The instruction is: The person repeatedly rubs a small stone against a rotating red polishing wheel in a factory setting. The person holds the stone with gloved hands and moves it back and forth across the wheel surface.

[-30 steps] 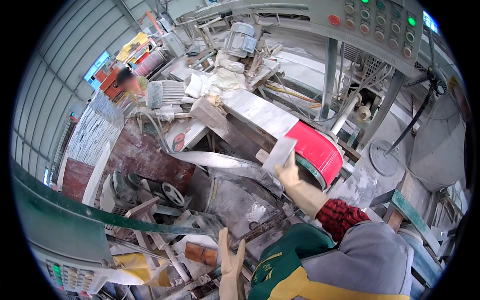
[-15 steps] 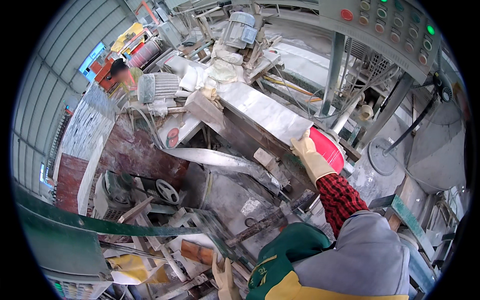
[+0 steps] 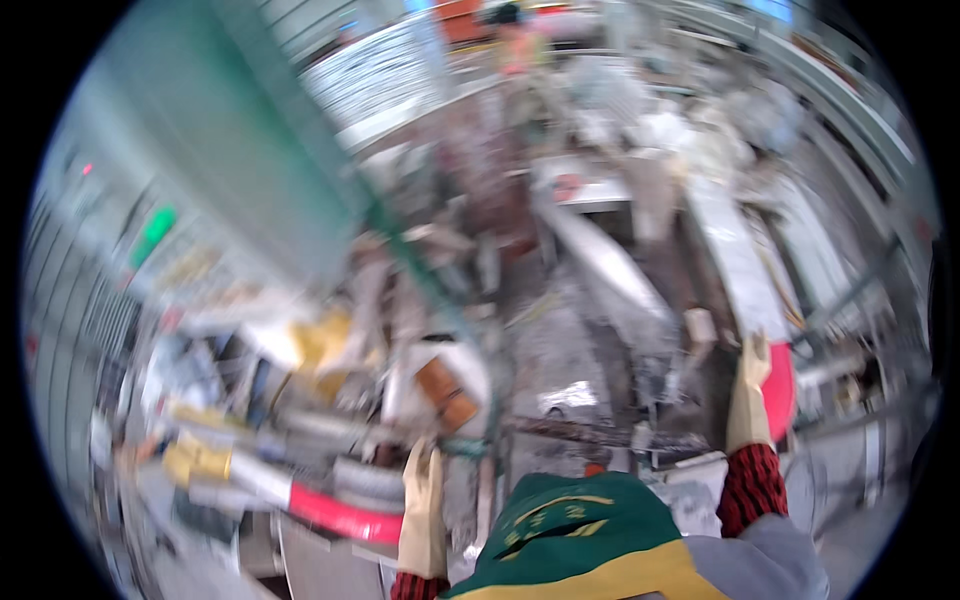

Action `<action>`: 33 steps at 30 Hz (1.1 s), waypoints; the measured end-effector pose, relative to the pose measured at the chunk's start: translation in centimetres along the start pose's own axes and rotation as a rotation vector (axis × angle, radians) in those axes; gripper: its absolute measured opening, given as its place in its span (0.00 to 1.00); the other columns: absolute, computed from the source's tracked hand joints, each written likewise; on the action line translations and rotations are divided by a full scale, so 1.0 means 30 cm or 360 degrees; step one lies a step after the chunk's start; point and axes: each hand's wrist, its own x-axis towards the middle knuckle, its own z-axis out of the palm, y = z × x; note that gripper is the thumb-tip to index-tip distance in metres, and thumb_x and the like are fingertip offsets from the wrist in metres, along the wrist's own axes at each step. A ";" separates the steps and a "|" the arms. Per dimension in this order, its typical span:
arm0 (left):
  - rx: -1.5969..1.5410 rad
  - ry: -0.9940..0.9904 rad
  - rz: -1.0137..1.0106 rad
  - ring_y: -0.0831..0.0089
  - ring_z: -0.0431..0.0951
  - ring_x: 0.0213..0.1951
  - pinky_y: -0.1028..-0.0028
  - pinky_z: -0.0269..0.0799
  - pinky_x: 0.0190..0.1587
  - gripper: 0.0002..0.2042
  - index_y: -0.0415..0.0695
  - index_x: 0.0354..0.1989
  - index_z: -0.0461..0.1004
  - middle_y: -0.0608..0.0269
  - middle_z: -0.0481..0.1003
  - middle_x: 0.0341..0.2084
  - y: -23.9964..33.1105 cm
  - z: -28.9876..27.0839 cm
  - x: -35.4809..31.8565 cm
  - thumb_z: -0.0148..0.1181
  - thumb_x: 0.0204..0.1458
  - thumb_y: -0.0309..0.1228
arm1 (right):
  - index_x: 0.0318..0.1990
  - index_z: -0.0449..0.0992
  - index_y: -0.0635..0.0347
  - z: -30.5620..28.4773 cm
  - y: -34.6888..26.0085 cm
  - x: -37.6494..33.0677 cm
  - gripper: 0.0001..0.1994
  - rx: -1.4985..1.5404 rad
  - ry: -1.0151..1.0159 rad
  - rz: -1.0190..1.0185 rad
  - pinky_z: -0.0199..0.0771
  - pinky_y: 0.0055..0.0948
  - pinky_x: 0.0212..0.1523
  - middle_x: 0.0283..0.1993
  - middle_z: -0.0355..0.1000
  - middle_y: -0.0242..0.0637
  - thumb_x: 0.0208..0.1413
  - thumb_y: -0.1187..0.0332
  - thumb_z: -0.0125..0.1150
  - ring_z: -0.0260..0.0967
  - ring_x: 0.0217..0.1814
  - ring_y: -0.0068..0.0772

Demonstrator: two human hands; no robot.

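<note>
Clerk: Changes first?

Checker: View swung to the left. Pale slab: in the right hand (image 3: 748, 400) a second ago, not seen there now. Its present place cannot be told; possibly it lies on the white top (image 3: 738, 262) of the right conveyor (image 3: 783, 400). Judged meaning: that hand appears relieved of its load.

Clerk: Fingers?

Checker: Right: pointing up the near end of the right conveyor, where white meets red; blur hides whether they pinch or touch anything. Left hand (image 3: 423, 510): fingers slightly parted, nothing seen between them, just beside the right end of a red-and-white belt (image 3: 345, 516).

Clerk: Count?

Checker: Cream gloves, two, one per hand. Red belt stretches, two, one near each hand. Orange-brown block (image 3: 446, 392), one, on a white surface above the left hand. Small pale block (image 3: 700, 326), one, left of the right conveyor's near end. Control cabinet (image 3: 235, 140), green, one. Green apron (image 3: 575, 520), one. Other person (image 3: 515, 48), one, blurred.
</note>
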 end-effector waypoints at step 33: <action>0.1219 0.1870 -0.0779 0.53 0.57 0.68 0.61 0.52 0.68 0.45 0.45 0.69 0.55 0.44 0.62 0.65 0.119 -0.977 0.081 0.72 0.41 0.43 | 0.63 0.66 0.65 0.106 -1.012 -0.830 0.22 0.0890 -0.2187 0.0703 0.83 0.29 0.40 0.48 0.78 0.47 0.61 0.75 0.56 0.80 0.39 0.34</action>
